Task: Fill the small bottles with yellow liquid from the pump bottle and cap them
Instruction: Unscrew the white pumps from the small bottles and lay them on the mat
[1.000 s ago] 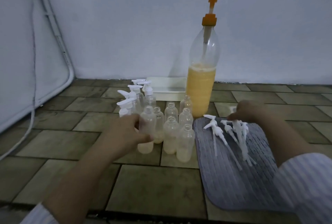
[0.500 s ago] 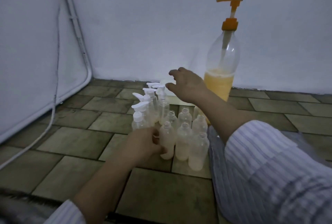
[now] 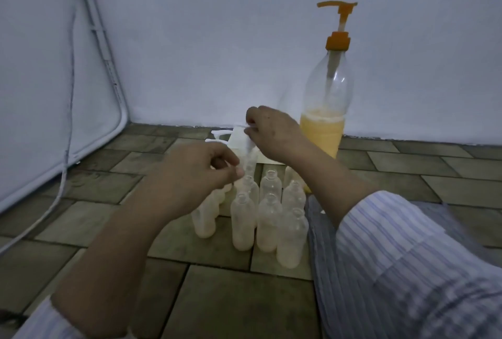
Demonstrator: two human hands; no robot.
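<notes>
Unlabelled pump bottle (image 3: 326, 110), plain small bottles (image 3: 267, 219), no legible writing

The right hand (image 3: 274, 132) pinches a white pump cap (image 3: 245, 139) above the cluster of small bottles (image 3: 267, 216), its tube angled down toward the left hand (image 3: 201, 173), whose curled fingers grip the neck of a small bottle (image 3: 205, 216) at the cluster's left edge; whether the tube has entered that bottle is too blurred to tell. The open small bottles stand upright on the tiled floor (image 3: 231, 303), each holding pale yellowish liquid. Behind them stands the tall pump bottle (image 3: 326, 110), roughly a third full of yellow liquid, with an orange pump (image 3: 338, 26). A shallow white tray (image 3: 264, 158) lies by the wall. A grey mat (image 3: 317, 232) lies under the striped right sleeve (image 3: 407, 257).
</notes>
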